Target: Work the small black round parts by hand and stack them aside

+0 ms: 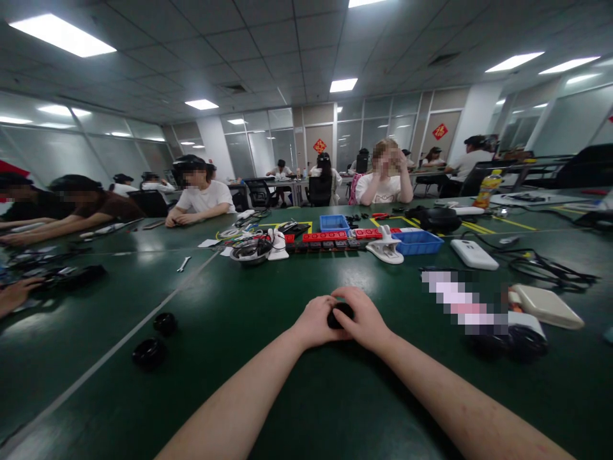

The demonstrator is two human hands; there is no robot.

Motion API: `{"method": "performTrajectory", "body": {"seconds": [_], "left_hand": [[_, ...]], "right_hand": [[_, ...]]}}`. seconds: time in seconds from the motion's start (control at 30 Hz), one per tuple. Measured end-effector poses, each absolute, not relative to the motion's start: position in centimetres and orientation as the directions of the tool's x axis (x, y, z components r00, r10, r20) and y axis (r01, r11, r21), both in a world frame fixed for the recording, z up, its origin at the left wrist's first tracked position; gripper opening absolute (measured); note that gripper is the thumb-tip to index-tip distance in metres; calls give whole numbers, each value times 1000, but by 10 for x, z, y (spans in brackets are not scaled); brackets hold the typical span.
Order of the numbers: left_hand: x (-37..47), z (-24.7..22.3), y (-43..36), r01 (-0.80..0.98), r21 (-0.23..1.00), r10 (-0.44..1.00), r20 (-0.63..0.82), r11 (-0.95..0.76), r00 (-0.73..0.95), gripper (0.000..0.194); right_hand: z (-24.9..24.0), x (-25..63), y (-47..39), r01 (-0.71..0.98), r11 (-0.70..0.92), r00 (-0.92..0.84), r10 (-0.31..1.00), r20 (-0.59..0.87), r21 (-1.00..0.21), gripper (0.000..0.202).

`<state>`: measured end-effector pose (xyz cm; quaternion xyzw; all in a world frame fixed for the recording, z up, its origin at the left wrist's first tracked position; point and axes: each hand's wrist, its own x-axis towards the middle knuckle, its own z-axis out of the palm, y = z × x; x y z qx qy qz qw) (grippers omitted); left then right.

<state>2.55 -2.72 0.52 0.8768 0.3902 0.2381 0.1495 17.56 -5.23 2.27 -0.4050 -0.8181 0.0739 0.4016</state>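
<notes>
A small black round object (341,315) is held between both hands, low over the green table. My left hand (317,321) wraps round its left side with the fingers closed. On the right side, my right hand (364,318) curls round it, the thumb lying across its front. The fingers partly hide the object, and its lower part cannot be made out. To the left on the table stand two black round pieces, one (165,323) slightly behind the other (149,352).
Across the green table (230,377) stand blue bins (417,242), red and black blocks (330,239) and a white clip stand (385,246). A wrench (183,263) lies left. White devices (474,254) and cables are at right. Several people sit around.
</notes>
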Motion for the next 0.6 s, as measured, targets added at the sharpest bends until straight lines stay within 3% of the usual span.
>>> {"method": "performTrajectory", "body": {"seconds": [0.1,0.2,0.33,0.6], "left_hand": [[27,6,-30,668,413,785,305,-619,538,60],[30,6,-33,718,377,810,316,-585,494,59],[37,7,-35,762,345,832,321,-548,453,43],[33,3,-28,745,378,834,309,-549,458,32]], "right_hand": [[22,176,-50,694,578,-290,770,568,-430,29],[19,176,-47,758,500,-244,813,529,-418,24],[19,174,-46,798,442,-208,841,500,-410,20],[26,174,-49,749,512,-289,824,488,-421,16]]}}
